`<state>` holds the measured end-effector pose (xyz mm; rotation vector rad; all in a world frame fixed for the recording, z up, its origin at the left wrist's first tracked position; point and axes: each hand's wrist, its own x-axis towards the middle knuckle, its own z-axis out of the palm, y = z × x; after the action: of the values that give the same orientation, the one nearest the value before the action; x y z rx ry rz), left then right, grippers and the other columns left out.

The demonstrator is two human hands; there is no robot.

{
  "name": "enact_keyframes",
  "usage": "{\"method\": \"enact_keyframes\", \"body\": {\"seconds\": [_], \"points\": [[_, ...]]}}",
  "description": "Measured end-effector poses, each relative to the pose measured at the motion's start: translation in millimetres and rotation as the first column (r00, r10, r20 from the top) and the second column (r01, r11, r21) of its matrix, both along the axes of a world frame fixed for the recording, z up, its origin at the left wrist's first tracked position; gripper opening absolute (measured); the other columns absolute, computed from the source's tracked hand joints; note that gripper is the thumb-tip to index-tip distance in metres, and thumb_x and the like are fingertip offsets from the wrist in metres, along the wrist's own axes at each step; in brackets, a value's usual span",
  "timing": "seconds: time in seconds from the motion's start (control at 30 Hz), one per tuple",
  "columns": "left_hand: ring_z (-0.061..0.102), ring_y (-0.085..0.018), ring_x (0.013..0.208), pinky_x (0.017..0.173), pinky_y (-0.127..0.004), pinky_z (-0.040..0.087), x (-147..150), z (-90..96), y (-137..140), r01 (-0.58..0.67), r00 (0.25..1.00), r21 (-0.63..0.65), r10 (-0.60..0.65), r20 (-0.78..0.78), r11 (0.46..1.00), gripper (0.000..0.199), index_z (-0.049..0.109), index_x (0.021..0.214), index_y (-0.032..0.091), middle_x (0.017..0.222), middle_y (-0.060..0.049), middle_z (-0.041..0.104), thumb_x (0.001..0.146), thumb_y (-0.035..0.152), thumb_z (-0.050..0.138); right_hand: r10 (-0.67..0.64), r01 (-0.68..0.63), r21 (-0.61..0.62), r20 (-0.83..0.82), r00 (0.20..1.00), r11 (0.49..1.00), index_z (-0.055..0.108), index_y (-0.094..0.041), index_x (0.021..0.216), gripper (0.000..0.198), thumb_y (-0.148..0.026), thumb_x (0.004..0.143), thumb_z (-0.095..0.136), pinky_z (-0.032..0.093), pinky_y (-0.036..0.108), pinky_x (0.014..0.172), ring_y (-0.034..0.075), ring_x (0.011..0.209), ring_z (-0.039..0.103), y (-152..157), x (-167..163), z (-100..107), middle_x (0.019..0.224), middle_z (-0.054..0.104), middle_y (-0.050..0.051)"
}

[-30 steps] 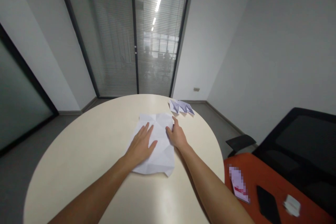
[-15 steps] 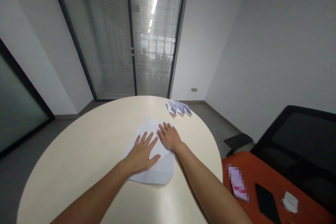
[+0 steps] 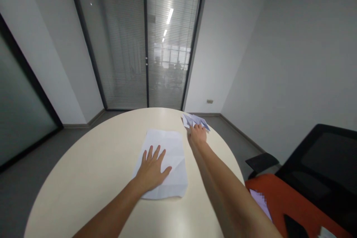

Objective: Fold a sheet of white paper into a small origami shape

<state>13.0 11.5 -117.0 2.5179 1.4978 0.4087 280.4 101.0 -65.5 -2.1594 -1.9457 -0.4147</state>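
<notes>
A creased white sheet of paper lies on the round cream table. My left hand rests flat on the sheet's lower left part, fingers spread. My right hand is stretched out toward the far right edge of the table. Its fingers are bent over the near side of some folded white paper, which has pointed, raised creases. Part of that folded paper is hidden behind the fingers.
At the right stands an orange chair with a black mesh back and armrest. On its seat are a purple item, a black flat object and something white. A glass partition with blinds stands behind the table.
My right hand has left the sheet and moved forward and right to the folded paper. My left hand stays on the sheet. The view has shifted slightly.
</notes>
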Motion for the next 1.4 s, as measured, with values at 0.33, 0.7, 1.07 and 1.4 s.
{"method": "enact_keyframes", "body": {"seconds": [0.33,0.7,1.07,1.4], "points": [[0.026,-0.039,0.15,0.121,-0.059,0.015,2,4.8,13,-0.12,0.934,-0.099,0.146,0.325,0.988,0.067,0.043,0.149,0.012,0.157,-0.018,0.04,0.095,0.052,0.044,0.212,-0.126,0.298,-0.278,0.937,0.946,0.076,-0.018,0.099,0.022,-0.022,0.093,0.055,0.043,0.042,0.093,0.029,0.108,0.059,-28,-27,20,0.118,0.068,0.013],[0.069,-0.027,0.102,0.076,-0.036,0.06,-12,31.1,35,-0.033,0.209,-0.331,0.33,0.921,0.943,0.041,0.058,0.118,0.018,0.122,-0.014,0.068,0.086,0.042,0.067,0.473,-0.391,0.343,-0.825,0.31,0.854,0.07,-0.021,0.08,0.02,-0.04,0.081,0.071,0.05,0.036,0.086,0.026,0.108,0.067,-86,-88,0,0.124,0.069,0.012],[0.065,-0.025,0.118,0.103,-0.039,0.051,-14,14.9,40,-0.163,0.244,-0.293,0.326,0.913,0.942,0.074,0.044,0.14,0.019,0.137,-0.014,0.061,0.073,0.011,0.076,0.51,-0.215,0.497,-0.86,0.007,0.841,0.06,-0.023,0.087,0.036,-0.058,0.087,0.063,0.05,0.031,0.075,0.02,0.085,0.067,-76,-89,-8,0.094,0.074,0.007],[0.072,-0.026,0.095,0.085,-0.04,0.06,-4,26.5,29,0.038,0.103,-0.393,0.387,0.916,0.919,0.03,0.07,0.101,0.016,0.103,-0.01,0.075,0.078,0.033,0.079,0.418,0.098,0.414,-0.908,-0.033,0.905,0.049,-0.025,0.104,0.037,-0.059,0.089,0.054,0.039,0.023,0.049,0.014,0.054,0.05,-63,-73,-23,0.065,0.051,-0.006]]}}
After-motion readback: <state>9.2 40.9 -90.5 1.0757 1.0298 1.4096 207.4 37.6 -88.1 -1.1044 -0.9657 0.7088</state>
